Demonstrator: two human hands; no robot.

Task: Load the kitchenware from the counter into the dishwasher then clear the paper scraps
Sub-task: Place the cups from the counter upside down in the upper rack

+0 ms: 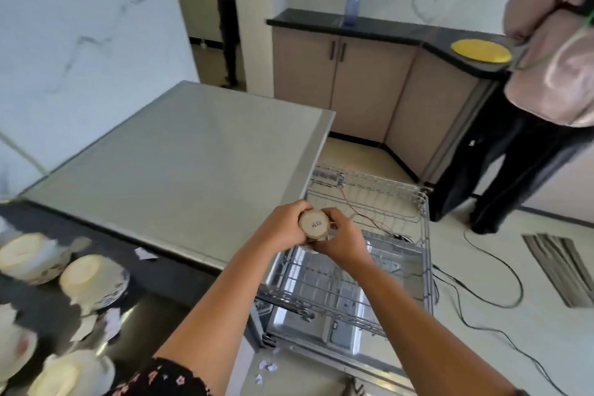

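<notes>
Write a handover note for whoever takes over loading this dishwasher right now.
Left grip and right grip together hold one upturned cup above the pulled-out rack.
Done: no kitchenware visible in the rack yet.
Left: set this cup in, load the bowls from the counter, then clear the paper scraps from counter and floor.

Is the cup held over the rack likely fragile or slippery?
Probably fragile: the cup looks ceramic; dropping it onto the wire rack could chip it. Its round body might roll if laid sideways. Left hand and right hand both grip it: maybe slippery.
</notes>
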